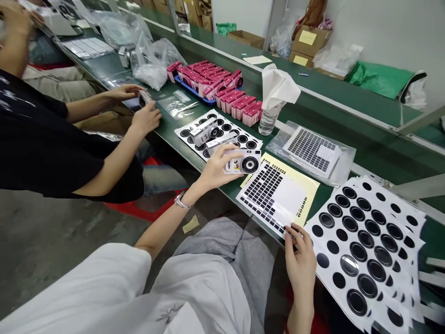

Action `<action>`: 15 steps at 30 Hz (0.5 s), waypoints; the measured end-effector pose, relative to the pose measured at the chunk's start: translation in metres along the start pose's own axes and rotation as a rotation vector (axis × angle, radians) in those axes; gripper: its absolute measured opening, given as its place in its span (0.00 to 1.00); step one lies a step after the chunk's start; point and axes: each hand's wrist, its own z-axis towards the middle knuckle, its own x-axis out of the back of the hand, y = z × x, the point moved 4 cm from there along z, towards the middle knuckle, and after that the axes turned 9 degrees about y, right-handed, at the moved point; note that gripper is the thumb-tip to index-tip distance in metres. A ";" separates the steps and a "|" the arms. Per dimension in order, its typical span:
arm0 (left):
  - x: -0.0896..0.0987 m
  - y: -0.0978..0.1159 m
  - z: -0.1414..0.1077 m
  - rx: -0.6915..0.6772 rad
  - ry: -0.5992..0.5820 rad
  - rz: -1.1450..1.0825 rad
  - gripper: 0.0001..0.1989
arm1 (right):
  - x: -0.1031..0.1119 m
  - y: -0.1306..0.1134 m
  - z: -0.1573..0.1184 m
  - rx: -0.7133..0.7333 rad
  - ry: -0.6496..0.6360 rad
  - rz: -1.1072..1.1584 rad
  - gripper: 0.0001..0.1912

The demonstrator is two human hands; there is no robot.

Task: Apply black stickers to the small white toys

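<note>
Silver and black, the small camera [242, 162] sits near the middle of the view, its lens side turned up toward the wearer. The left hand [217, 168] pinches it by one end, fingers along the upper and lower edges and clear of the lens ring. The right hand [301, 257], lower down at about four to five o'clock, has thumb and fingers bent close together at the near corner of the sheet of small black rectangles [260, 192], which lies partly over a yellow sheet [308, 192] on the bench [167, 127].

The step looks like lifting one black piece off its backing. To do it well, I would raise it by its edge, keep the fingertips off its face, and steady the sheet, whose near corner reaches the bench edge. The camera is best kept level and well apart from the other silver camera [206, 133] at its ten o'clock.

Whether a piece is actually caught between the right fingertips I cannot tell. The camera's back and part of its end are hidden by the left hand. The stack of round black stickers [366, 239], at four o'clock, runs out of view at the bottom.
</note>
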 end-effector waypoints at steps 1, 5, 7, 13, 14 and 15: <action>0.002 -0.003 -0.008 0.012 0.020 0.045 0.25 | 0.000 0.000 0.000 -0.009 0.002 0.008 0.28; -0.001 -0.017 -0.039 0.056 0.065 0.189 0.16 | 0.002 -0.004 -0.003 -0.017 0.018 0.022 0.28; -0.005 -0.026 -0.048 0.080 0.085 0.229 0.16 | 0.003 -0.006 -0.003 -0.024 0.002 0.031 0.27; -0.004 -0.050 -0.052 0.120 0.107 0.286 0.24 | 0.008 -0.010 -0.003 -0.045 -0.053 0.033 0.26; -0.003 -0.052 -0.053 0.114 0.100 0.290 0.24 | 0.008 -0.010 -0.003 -0.051 -0.054 0.026 0.26; -0.002 -0.054 -0.054 0.105 0.090 0.292 0.22 | 0.008 -0.010 -0.003 -0.060 -0.054 0.021 0.27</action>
